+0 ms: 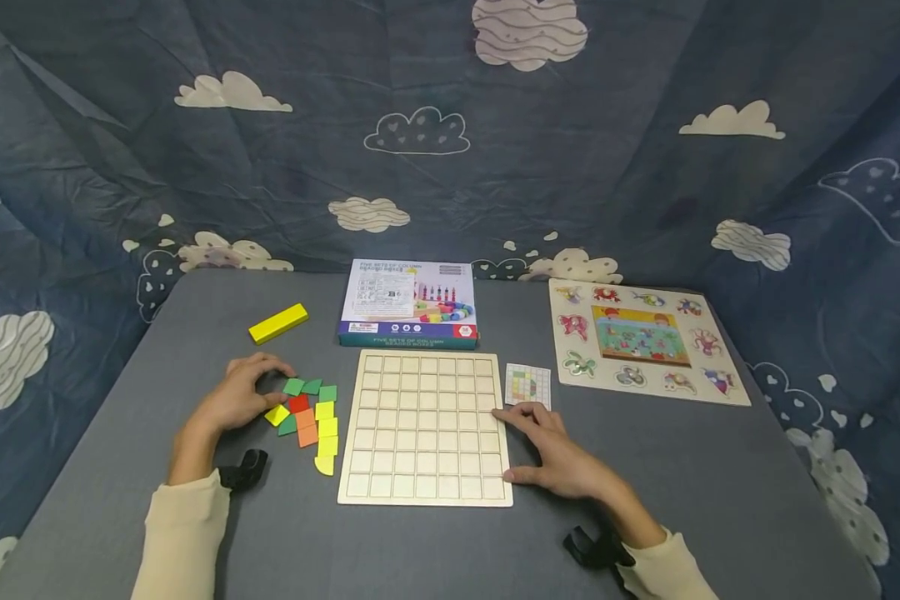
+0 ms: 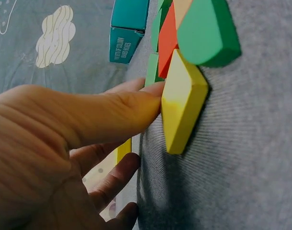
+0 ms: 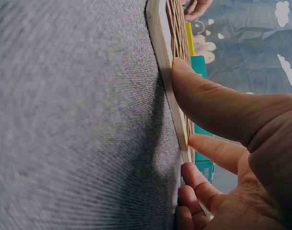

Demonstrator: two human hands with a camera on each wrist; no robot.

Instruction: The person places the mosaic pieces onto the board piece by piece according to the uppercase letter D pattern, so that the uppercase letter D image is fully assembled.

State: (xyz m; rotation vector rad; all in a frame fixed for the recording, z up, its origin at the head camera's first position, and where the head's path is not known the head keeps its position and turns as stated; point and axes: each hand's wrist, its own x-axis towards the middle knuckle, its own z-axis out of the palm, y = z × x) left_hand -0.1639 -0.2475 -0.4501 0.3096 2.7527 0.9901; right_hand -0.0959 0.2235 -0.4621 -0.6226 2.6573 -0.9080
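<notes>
A group of small green, red, orange and yellow tiles (image 1: 327, 427) lies on the grey table left of the wooden grid board (image 1: 425, 425). My left hand (image 1: 236, 396) is at the group's left side, its thumb touching a yellow tile (image 2: 182, 103). The index fingertip is beside a green tile (image 1: 293, 387) in the head view; the other fingers are loosely bent. A rounded green tile (image 2: 206, 33) lies close by. My right hand (image 1: 555, 454) touches the board's right edge with spread thumb and index finger, and the board's side (image 3: 165, 72) shows in the right wrist view.
A pattern card (image 1: 528, 386) lies right of the board. Behind the board is a flat game box (image 1: 408, 329). A yellow block (image 1: 278, 323) lies at the back left, and a picture puzzle board (image 1: 648, 383) at the back right. A cloud-patterned cloth (image 1: 420, 183) hangs behind the table.
</notes>
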